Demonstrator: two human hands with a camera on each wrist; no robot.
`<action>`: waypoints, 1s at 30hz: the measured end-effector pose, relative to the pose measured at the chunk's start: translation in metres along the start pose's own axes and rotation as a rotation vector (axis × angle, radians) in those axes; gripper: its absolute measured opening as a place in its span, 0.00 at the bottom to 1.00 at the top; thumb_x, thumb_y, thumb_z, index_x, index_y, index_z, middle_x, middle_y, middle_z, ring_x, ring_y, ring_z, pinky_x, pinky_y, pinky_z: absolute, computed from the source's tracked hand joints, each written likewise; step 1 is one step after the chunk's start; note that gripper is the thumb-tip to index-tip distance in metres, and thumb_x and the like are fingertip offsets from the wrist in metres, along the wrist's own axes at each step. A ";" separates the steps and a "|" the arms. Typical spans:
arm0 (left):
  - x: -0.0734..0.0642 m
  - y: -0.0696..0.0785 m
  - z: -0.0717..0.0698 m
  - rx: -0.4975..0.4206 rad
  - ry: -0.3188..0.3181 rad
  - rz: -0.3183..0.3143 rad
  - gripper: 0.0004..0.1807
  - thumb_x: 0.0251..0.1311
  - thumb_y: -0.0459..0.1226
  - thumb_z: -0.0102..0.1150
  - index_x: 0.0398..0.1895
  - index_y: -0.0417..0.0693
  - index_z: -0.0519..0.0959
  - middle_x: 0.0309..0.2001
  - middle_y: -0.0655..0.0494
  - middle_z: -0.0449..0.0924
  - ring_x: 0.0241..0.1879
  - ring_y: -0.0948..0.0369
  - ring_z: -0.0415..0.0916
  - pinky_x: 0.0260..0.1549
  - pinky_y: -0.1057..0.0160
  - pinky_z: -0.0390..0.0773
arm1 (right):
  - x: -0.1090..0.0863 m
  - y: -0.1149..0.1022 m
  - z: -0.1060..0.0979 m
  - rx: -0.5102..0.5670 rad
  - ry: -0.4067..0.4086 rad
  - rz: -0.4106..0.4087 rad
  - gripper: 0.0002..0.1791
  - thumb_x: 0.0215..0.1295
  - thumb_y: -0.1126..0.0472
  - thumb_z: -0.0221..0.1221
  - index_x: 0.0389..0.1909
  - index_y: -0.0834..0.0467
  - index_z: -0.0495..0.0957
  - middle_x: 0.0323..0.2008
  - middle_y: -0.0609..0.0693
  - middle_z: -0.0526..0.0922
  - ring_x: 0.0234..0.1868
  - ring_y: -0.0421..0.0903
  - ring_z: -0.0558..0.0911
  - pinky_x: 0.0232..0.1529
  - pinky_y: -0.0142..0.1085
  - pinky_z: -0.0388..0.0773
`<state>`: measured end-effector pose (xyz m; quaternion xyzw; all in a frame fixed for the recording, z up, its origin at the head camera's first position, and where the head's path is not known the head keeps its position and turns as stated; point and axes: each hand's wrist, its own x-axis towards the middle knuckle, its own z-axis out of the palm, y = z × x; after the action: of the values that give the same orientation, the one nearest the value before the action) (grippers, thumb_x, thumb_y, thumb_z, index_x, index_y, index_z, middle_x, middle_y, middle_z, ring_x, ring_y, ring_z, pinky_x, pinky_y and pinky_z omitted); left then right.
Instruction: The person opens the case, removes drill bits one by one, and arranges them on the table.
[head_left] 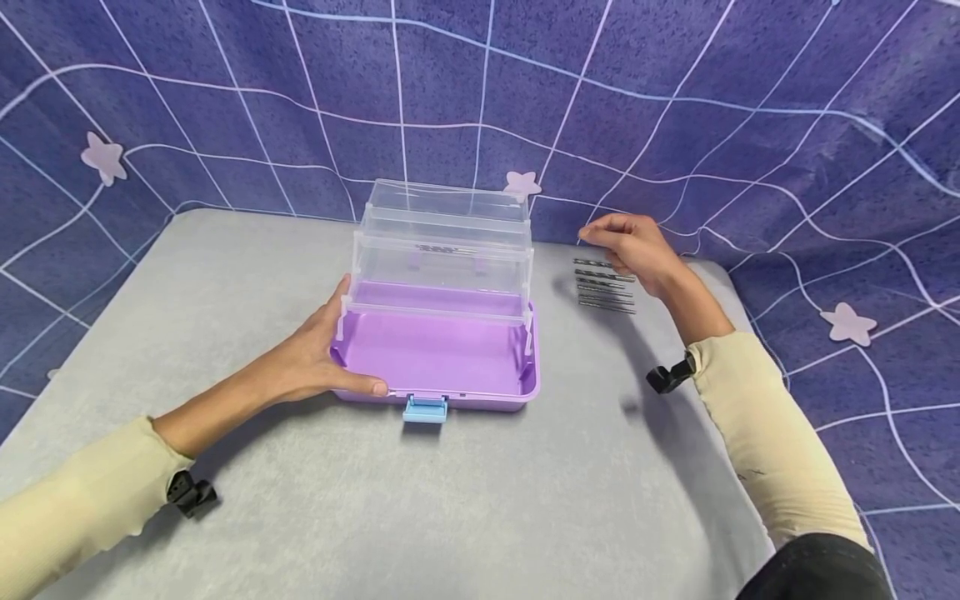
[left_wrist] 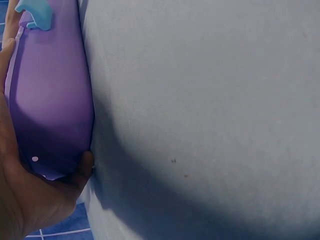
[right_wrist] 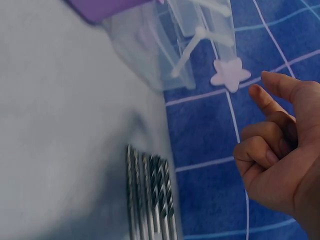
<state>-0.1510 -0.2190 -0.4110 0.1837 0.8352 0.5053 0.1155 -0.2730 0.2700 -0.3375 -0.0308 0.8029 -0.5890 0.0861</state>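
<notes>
A purple toolbox (head_left: pixel 435 350) stands with its clear stacked trays (head_left: pixel 442 217) raised at the back. Several drill bits (head_left: pixel 447 249) show through the clear plastic. My left hand (head_left: pixel 315 354) grips the box's left end, its thumb over the front rim; the left wrist view shows the hand (left_wrist: pixel 35 200) round the purple end. To the right, several metal drill bits (head_left: pixel 604 287) lie side by side on the table. Above their far end is my right hand (head_left: pixel 633 250), thumb and index fingertips close together, other fingers curled (right_wrist: pixel 262 145). Whether something thin sits between those tips is unclear.
A light blue latch (head_left: pixel 425 409) hangs at the box's front. The grey table (head_left: pixel 480 500) ends at a blue-purple backdrop (head_left: pixel 450 83) with lines and stars. Each sleeve carries a black wrist mount (head_left: pixel 669 375).
</notes>
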 end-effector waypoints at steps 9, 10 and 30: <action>0.000 0.001 0.000 0.011 0.001 -0.014 0.92 0.40 0.43 0.98 0.95 0.69 0.30 0.87 0.50 0.60 0.68 0.46 0.81 0.73 0.37 0.78 | 0.008 -0.021 0.024 0.013 -0.032 -0.061 0.03 0.76 0.60 0.72 0.45 0.50 0.93 0.29 0.38 0.84 0.14 0.34 0.59 0.17 0.30 0.54; 0.000 0.001 0.000 0.016 0.000 -0.015 0.92 0.40 0.43 0.98 0.95 0.69 0.30 0.87 0.50 0.60 0.68 0.46 0.81 0.74 0.36 0.77 | 0.008 -0.023 0.027 0.018 -0.037 -0.065 0.03 0.75 0.60 0.72 0.45 0.50 0.93 0.28 0.38 0.84 0.14 0.34 0.59 0.17 0.30 0.53; -0.001 0.001 -0.001 0.042 -0.002 -0.033 0.92 0.40 0.44 0.98 0.95 0.72 0.29 0.88 0.48 0.59 0.71 0.44 0.79 0.76 0.33 0.74 | 0.027 -0.054 0.082 -0.172 -0.046 -0.224 0.09 0.64 0.58 0.81 0.44 0.53 0.97 0.26 0.37 0.81 0.28 0.37 0.68 0.32 0.31 0.66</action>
<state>-0.1503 -0.2196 -0.4091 0.1729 0.8485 0.4853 0.1208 -0.2885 0.1721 -0.3129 -0.1411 0.8397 -0.5232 0.0352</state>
